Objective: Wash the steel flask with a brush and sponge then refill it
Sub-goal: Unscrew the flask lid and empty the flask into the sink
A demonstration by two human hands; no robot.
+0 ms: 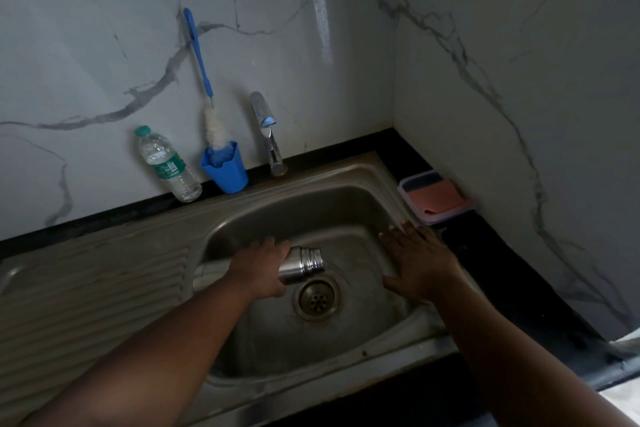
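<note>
Left hand [261, 265] is wrapped around the steel flask [300, 264], holding it tipped on its side low in the sink [363, 177], threaded neck pointing right, just above the drain [316, 298]. No cap visible on it; looks like a drain-out or pre-rinse pose, though I can't see any water leaving it. Right hand [419, 265] lies flat with fingers spread, palm down on the sink's right inner wall, gripping nothing, probably just bracing. Tap [268, 130] stands behind the basin and no stream shows, so it needs turning on before scrubbing. Bottle brush [202, 80] stands upright in a blue cup [227, 166] left of the tap, leaning on the wall; a reach across for either hand. Sponge [440, 196] sits in a small tray [403, 184] on the table at the sink's right rear corner, near the right hand, nothing between them. Plastic water bottle [166, 163] stands left of the cup, a likely refill source. Wash not yet started, by my read.
</note>
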